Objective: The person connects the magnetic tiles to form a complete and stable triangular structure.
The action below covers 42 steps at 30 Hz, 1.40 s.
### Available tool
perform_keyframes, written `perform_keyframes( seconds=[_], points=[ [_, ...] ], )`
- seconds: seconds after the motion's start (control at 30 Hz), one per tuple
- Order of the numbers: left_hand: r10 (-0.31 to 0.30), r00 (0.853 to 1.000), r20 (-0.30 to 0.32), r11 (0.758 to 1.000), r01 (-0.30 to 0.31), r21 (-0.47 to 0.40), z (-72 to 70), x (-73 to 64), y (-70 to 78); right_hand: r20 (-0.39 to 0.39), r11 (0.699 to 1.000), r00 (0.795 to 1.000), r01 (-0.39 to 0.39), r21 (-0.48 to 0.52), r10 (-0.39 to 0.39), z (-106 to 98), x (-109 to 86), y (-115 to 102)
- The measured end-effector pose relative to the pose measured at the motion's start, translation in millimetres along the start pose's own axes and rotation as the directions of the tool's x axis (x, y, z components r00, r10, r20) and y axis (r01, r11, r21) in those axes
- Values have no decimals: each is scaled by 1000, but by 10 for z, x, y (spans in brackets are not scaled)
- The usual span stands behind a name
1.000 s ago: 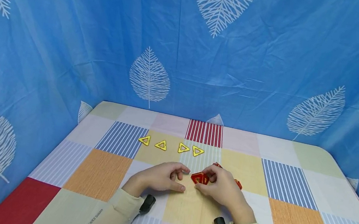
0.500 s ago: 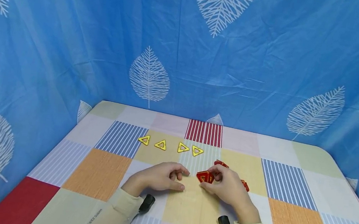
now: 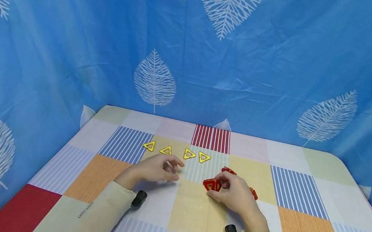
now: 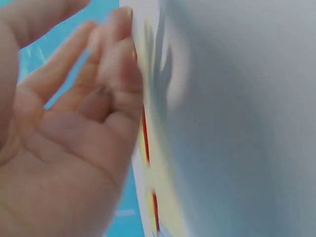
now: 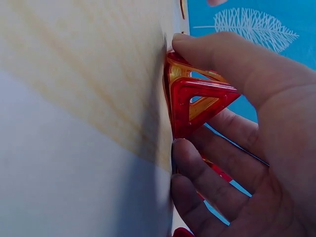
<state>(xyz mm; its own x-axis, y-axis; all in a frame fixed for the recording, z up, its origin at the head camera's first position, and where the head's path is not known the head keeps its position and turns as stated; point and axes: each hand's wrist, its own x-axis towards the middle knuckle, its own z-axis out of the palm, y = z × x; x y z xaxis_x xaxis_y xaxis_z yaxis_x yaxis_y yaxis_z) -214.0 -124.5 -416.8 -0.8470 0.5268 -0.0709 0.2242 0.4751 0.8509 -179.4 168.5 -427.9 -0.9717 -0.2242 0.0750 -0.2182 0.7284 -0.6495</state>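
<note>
My right hand (image 3: pixel 239 195) holds a small pyramid of translucent red and orange triangle tiles (image 3: pixel 210 184) between thumb and fingers, low at the tabletop. In the right wrist view the pyramid (image 5: pixel 197 96) has its thumb side up, and its triangular cut-outs show. Beyond the right hand lie a red piece (image 3: pixel 229 171) and, partly hidden behind that hand, another red piece (image 3: pixel 253 193). My left hand (image 3: pixel 153 170) hovers to the left over the cloth, fingers loosely bent, with nothing in it. It appears blurred in the left wrist view.
Several flat yellow triangle tiles (image 3: pixel 189 154) lie in a row beyond the left hand, one partly covered by it. A patchwork cloth (image 3: pixel 199 221) covers the table. Behind and beside it hangs a blue curtain (image 3: pixel 267 72) with white leaves.
The left hand has moved left and away from me, toward the yellow tiles. The right hand shifted slightly right with the pyramid, then stayed put, uncovering more of the red pieces.
</note>
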Motion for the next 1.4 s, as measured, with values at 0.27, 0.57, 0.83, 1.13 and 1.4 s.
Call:
perform_keyframes(
  seconds=[0.27,0.57,0.83,1.13,1.4],
  points=[
    [-141,940,-311,988,154,16,-609,46,-282,13,1000,1000,6,12,-6,-4,13,-13],
    [-263,911,-318,945,310,108,-743,82,-500,8,1000,1000,-5,25,5,-9,10,-15],
    [-276,918,-285,936,324,136,-759,118,-555,9,999,1000,-22,31,22,5,12,-27],
    [-296,915,-275,931,341,132,-737,85,-523,2,999,1000,-26,21,26,17,13,-22],
    [-281,914,-292,937,327,120,-726,88,-517,-8,1000,1000,-19,16,19,16,4,5]
  ],
)
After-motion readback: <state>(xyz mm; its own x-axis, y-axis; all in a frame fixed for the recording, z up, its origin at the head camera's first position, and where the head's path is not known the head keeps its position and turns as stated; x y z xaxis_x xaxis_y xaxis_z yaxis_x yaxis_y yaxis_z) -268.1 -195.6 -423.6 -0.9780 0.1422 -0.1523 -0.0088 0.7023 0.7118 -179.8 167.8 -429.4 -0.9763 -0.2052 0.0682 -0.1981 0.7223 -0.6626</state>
